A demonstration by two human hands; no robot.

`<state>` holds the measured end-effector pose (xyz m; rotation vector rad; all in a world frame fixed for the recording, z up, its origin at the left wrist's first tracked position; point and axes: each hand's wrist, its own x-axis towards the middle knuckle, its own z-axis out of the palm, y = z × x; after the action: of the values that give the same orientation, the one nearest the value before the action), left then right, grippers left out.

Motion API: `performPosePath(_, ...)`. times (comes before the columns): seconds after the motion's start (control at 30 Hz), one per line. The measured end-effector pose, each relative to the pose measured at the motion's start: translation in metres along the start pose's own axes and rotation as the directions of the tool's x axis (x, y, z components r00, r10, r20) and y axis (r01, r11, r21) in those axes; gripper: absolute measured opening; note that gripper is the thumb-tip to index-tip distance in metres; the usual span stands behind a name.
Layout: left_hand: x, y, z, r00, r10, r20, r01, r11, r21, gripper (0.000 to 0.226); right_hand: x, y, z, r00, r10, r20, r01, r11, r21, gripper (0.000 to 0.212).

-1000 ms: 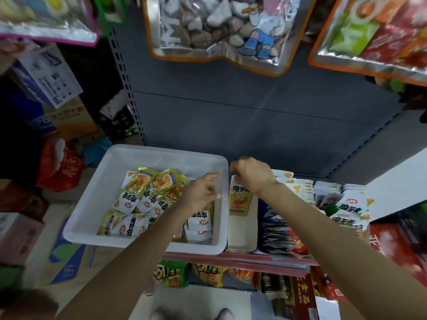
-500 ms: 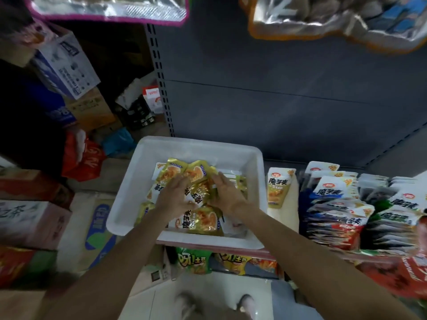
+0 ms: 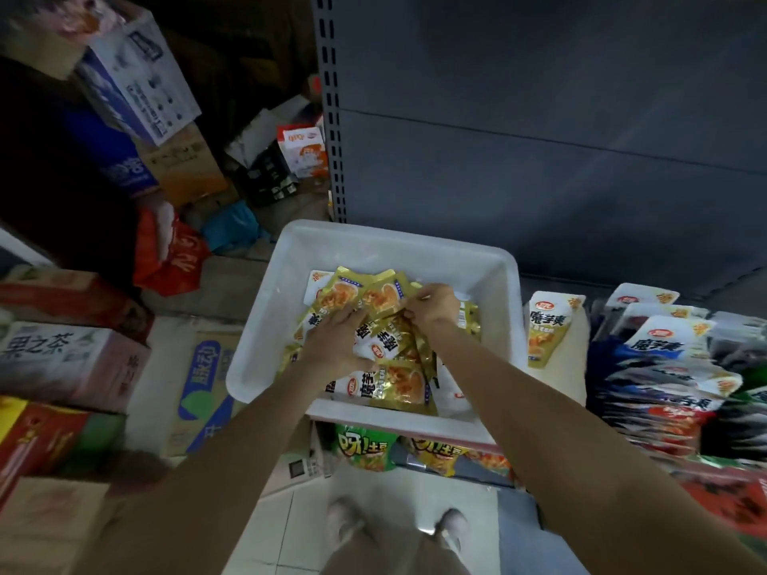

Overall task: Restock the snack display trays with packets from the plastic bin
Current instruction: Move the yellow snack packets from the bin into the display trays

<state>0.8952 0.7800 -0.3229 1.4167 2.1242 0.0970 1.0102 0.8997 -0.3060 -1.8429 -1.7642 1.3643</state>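
While both my hands work inside the white plastic bin (image 3: 290, 292), my left hand (image 3: 338, 340) lies curled over the glossy gold-and-white packets (image 3: 390, 379), and at 1 o'clock my right hand (image 3: 431, 309) pinches one packet's crinkled edge. My forearms hide the packets beneath.

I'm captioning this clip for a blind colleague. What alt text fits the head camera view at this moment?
Seen from above, a person's left hand and right hand gather gold snack packets inside a white plastic bin on a shop shelf. One matching packet stands in the white display tray to the bin's right, beside rows of other snacks. Cardboard boxes crowd the floor at left.
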Motion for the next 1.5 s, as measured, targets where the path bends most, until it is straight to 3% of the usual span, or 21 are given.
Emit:
performPosePath(0.17, -0.007, 0.004, -0.002, 0.999, 0.004, -0.053, -0.009, 0.994, -0.109, 0.088, 0.001, 0.016, -0.01, 0.996, -0.04, 0.08, 0.046, 0.995, -0.084, 0.017)
performPosePath(0.27, -0.008, 0.014, 0.001, 0.995, 0.021, -0.102, -0.044, 0.972, -0.23, 0.08, -0.019, 0.01, -0.032, 0.983, -0.18, 0.038, 0.182, 0.923, -0.338, 0.023)
performPosePath(0.33, -0.01, 0.026, 0.0, 0.984, -0.002, -0.177, -0.062, 0.932, -0.357, 0.073, -0.031, 0.007, -0.049, 0.962, -0.274, -0.011, 0.254, 0.902, -0.348, 0.019)
performPosePath(0.43, -0.012, 0.047, -0.01, 0.962, -0.137, -0.238, -0.031, 0.806, -0.591, 0.053, -0.045, 0.003, -0.07, 0.967, -0.25, -0.059, 0.255, 0.96, 0.113, 0.004)
performPosePath(0.5, -0.012, 0.058, -0.019, 0.952, -0.219, -0.215, -0.014, 0.669, -0.743, 0.042, -0.051, 0.002, -0.087, 0.984, -0.177, -0.034, 0.174, 0.887, 0.427, 0.004)
performPosePath(0.57, -0.01, 0.069, -0.029, 0.96, -0.249, -0.13, -0.005, 0.446, -0.895, 0.031, -0.058, 0.002, -0.104, 0.987, -0.162, -0.008, 0.141, 0.838, 0.528, 0.007)
performPosePath(0.6, -0.01, 0.073, -0.034, 0.962, -0.243, -0.123, -0.02, 0.388, -0.921, 0.025, -0.062, 0.001, -0.111, 0.985, -0.173, -0.017, 0.158, 0.847, 0.507, 0.01)
performPosePath(0.7, -0.009, 0.09, -0.05, 0.939, -0.196, -0.284, -0.125, 0.572, -0.811, 0.031, -0.063, 0.002, -0.134, 0.947, -0.303, -0.102, 0.308, 0.95, 0.041, 0.024)
performPosePath(0.77, -0.011, 0.106, -0.061, 0.914, -0.114, -0.389, -0.209, 0.689, -0.694, 0.042, -0.062, 0.0, -0.15, 0.898, -0.431, -0.089, 0.402, 0.886, -0.232, 0.059)
performPosePath(0.83, -0.012, 0.123, -0.069, 0.885, 0.038, -0.463, -0.318, 0.777, -0.543, 0.039, -0.064, -0.003, -0.168, 0.833, -0.55, -0.056, 0.489, 0.781, -0.389, 0.08)
performPosePath(0.9, -0.016, 0.145, -0.076, 0.849, 0.185, -0.494, -0.407, 0.826, -0.39, 0.031, -0.065, -0.006, -0.186, 0.798, -0.602, 0.028, 0.56, 0.723, -0.404, 0.08)
performPosePath(0.97, -0.021, 0.17, -0.079, 0.811, 0.274, -0.517, -0.481, 0.816, -0.321, 0.021, -0.064, -0.007, -0.201, 0.795, -0.6, 0.084, 0.587, 0.728, -0.355, 0.061)
performPosePath(1.07, -0.019, 0.196, -0.076, 0.8, 0.209, -0.562, -0.478, 0.788, -0.388, 0.017, -0.06, -0.001, -0.217, 0.795, -0.607, 0.019, 0.566, 0.729, -0.386, 0.019)
performPosePath(1.2, -0.011, 0.209, -0.063, 0.84, 0.111, -0.531, -0.413, 0.767, -0.491, 0.006, -0.054, 0.008, -0.23, 0.865, -0.501, 0.028, 0.471, 0.792, -0.389, 0.023)
performPosePath(1.33, -0.005, 0.219, -0.058, 0.838, 0.159, -0.523, -0.425, 0.791, -0.44, 0.005, -0.049, 0.009, -0.238, 0.828, -0.561, 0.01, 0.524, 0.766, -0.372, 0.035)
performPosePath(1.5, 0.004, 0.226, -0.054, 0.822, 0.104, -0.561, -0.43, 0.758, -0.49, 0.007, -0.039, 0.003, -0.253, 0.792, -0.607, 0.063, 0.569, 0.697, -0.437, 0.008)
